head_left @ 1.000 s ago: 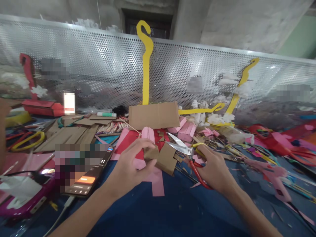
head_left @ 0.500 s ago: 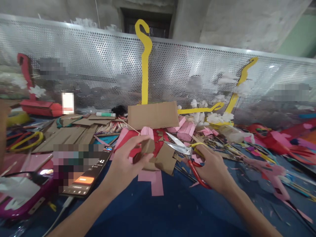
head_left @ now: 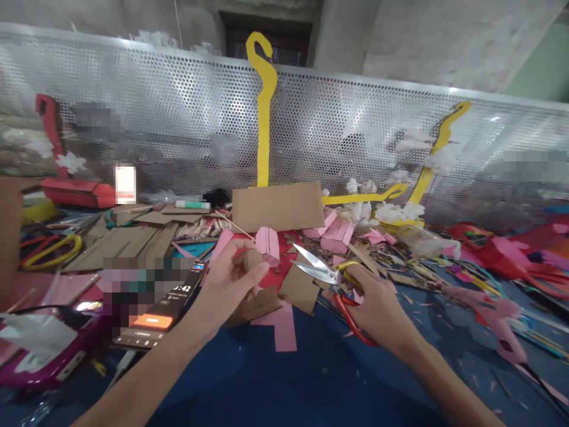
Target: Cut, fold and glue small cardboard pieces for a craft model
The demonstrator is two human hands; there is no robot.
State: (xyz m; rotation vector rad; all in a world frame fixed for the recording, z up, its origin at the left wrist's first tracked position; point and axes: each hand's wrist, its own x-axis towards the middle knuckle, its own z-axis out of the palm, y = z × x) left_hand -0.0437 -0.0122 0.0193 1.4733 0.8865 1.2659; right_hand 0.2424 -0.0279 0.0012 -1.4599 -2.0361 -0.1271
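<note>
Between the thumb and fingers of my left hand (head_left: 233, 270) is a small brown cardboard piece (head_left: 252, 260). My right hand (head_left: 377, 299) grips scissors (head_left: 340, 279) with one yellow and one red handle. Their blades are spread apart and point left toward my left hand, touching nothing that I can see. Below the hands lie flat cardboard scraps (head_left: 299, 289) and a pink paper strip (head_left: 284, 329). A small pink paper box (head_left: 267, 246) stands just beyond my left fingers, on red paper (head_left: 287, 252).
A cardboard box (head_left: 278, 206) with a tall yellow hook (head_left: 264, 118) stands at the back. On the left are a phone (head_left: 164, 308) and cardboard strips (head_left: 120, 243). A pink glue gun (head_left: 493, 314) lies right. A perforated metal panel (head_left: 178, 112) runs behind.
My left hand has drawn its cardboard piece in closer, with the fingers more curled around it. The pink box behind now shows more fully. The open scissors have shifted slightly left.
</note>
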